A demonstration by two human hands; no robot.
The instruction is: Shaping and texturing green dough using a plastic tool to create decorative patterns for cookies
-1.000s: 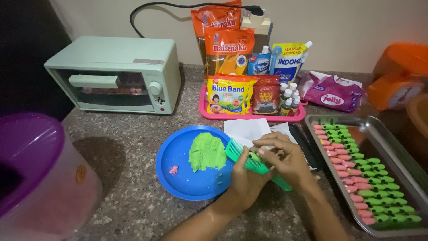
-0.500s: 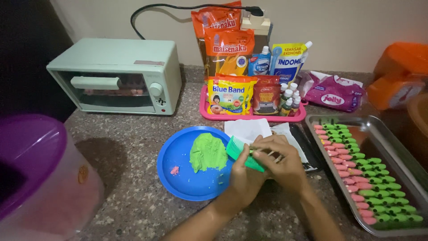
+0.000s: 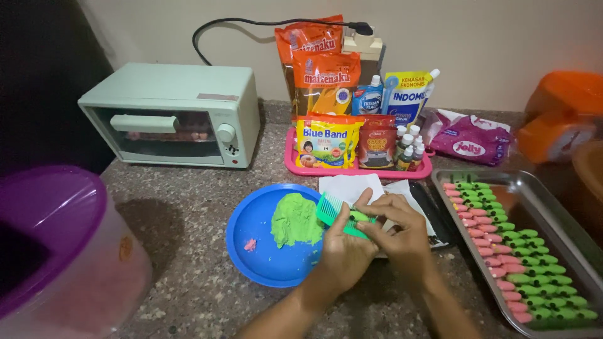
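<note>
Green plastic comb (image 3: 339,215), light and stiff, sits just right of the blue plate (image 3: 254,263), over its rim. Left hand (image 3: 342,251) has its grip clamped on the comb's spine from below; right hand (image 3: 399,232) has fingertips pressed together on its upper face, likely on a bit of dough, hidden. Green dough (image 3: 295,220) on the plate looks soft, tacky, easily dented; best taken by pinching small pieces. Comb teeth seem fragile; hold the spine.

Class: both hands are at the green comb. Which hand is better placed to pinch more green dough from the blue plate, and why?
Left, probably. The left hand lies over the blue plate, beside the green dough; the right hand sits beyond the green comb, toward the tray.
</note>
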